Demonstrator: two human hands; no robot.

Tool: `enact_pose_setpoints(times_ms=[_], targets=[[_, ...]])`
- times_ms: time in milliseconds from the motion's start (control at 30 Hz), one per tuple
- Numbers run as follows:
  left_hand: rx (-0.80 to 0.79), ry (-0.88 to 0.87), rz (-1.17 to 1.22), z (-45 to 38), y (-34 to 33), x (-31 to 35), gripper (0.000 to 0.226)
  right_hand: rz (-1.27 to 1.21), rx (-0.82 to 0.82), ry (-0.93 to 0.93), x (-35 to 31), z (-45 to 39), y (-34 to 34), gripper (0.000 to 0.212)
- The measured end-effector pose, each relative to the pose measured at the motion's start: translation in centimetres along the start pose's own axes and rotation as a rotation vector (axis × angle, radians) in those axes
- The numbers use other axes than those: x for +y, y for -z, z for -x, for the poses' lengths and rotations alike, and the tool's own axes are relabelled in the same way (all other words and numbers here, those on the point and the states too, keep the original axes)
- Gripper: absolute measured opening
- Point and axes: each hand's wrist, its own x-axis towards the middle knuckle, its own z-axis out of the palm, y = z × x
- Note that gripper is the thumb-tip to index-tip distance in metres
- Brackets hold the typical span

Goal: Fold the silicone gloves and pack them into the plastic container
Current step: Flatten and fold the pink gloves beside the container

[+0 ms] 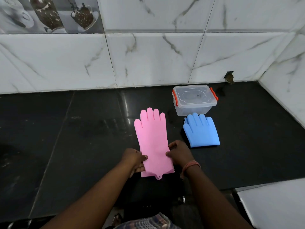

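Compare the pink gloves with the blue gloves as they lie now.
The pink gloves lie full length; the blue gloves are folded short, cuffs tucked under. The left hand and right hand pinch the pink cuffs; nothing touches the blue. The blue lie beside the plastic container, the pink farther left. Both sit on the black counter, glove tips toward the wall.

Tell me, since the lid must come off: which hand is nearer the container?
Right. The right hand grips the pink gloves' right edge, below the container; the left hand is farther left.
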Motion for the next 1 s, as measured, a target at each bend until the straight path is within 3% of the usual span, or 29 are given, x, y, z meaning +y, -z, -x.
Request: enact_pose_setpoints(times_ms=[167,333,533,767,1000], targets=[[0.075,-0.065,-0.025,-0.1,-0.2,-1.6,0.02,-0.016,0.105,0.024,1.6,0.8,-1.0,0.016],[0.254,-0.21,-0.373,-0.4,0.0,-1.3,0.023,0.071,0.126,0.066,2.0,0.7,-1.3,0.019],[0.334,-0.255,-0.555,-0.5,0.7,-2.2,0.029,0.149,0.129,0.099,2.5,0.3,-1.8,0.023],[0.305,-0.31,-0.313,-2.6,0.1,0.4,0.013,0.063,0.073,0.115,-0.2,-2.0,-1.9,0.024],[0.347,-0.305,-0.038,-5.6,-0.5,4.5,0.021,-0.186,0.089,0.051,-3.8,-5.8,-1.3,0.02]])
